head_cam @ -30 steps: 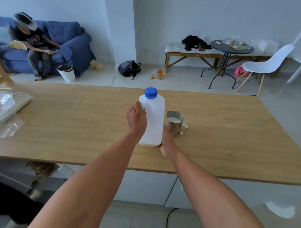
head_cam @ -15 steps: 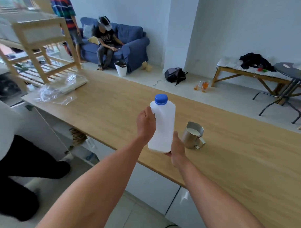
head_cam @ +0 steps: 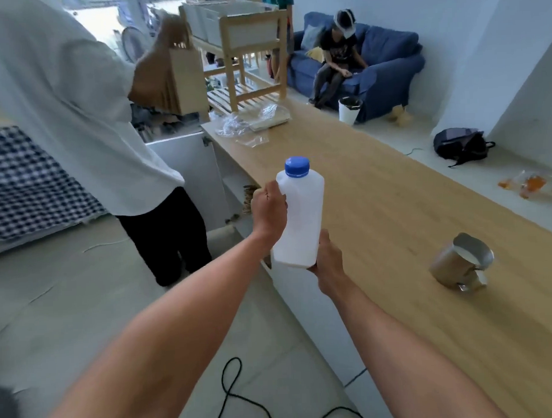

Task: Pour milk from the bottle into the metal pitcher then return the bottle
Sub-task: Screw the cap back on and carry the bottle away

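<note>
The white translucent plastic milk bottle with a blue screw cap (head_cam: 300,214) carries no label or writing that can be read; its sides are plain. It is held upright in the air above the near-left edge of the long light-wood desk (head_cam: 393,211), off the surface. The left hand (head_cam: 268,210) has its grip clenched around the bottle's upper left side, just below the shoulder, and the right hand (head_cam: 328,263) cups the bottom right corner from beneath, its grip grasping the base. The small round metal pitcher with a handle (head_cam: 461,263) stands on the desk to the right of the bottle, well apart from both hands, with white milk visible inside; no marking can be made out on it. Between bottle and pitcher the desk top is bare wood, and it stays open far along its length up to some crumpled clear plastic wrapping (head_cam: 253,122) at the far end. To the left, past the desk edge, a standing person in a white shirt and dark trousers (head_cam: 102,121) occupies the floor near the bottle. A black cable (head_cam: 231,395) lies looped on the floor below the forearms. A seated person on a blue sofa (head_cam: 385,58) is in the far background.
</note>
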Available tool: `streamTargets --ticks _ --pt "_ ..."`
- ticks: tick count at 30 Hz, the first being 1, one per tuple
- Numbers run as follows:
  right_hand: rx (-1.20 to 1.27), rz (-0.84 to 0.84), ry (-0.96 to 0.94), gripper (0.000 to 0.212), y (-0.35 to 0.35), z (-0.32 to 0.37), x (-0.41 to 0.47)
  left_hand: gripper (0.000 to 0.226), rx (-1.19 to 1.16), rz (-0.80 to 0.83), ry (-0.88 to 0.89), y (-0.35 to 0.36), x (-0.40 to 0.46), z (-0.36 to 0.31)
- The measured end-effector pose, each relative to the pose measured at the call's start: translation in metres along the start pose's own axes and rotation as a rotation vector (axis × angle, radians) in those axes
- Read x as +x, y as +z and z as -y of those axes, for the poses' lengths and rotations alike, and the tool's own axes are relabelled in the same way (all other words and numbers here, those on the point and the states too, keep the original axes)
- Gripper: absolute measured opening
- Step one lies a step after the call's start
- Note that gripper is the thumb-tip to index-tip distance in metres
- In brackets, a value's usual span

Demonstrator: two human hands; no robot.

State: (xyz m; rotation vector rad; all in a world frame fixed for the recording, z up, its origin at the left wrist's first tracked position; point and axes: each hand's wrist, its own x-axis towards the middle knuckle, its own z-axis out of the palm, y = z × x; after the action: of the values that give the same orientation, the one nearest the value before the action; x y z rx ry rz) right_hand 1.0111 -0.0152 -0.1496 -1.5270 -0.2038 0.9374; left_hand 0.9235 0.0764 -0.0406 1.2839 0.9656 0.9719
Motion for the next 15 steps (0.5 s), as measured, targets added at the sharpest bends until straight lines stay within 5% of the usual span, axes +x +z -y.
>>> streamTargets --ticks 15 --pt "-0.284 0.413 -0.017 0.05 0.31 -0.063 -0.123 0.071 0.078 -0.541 0.111 -0.347 -0.026 -0.038"
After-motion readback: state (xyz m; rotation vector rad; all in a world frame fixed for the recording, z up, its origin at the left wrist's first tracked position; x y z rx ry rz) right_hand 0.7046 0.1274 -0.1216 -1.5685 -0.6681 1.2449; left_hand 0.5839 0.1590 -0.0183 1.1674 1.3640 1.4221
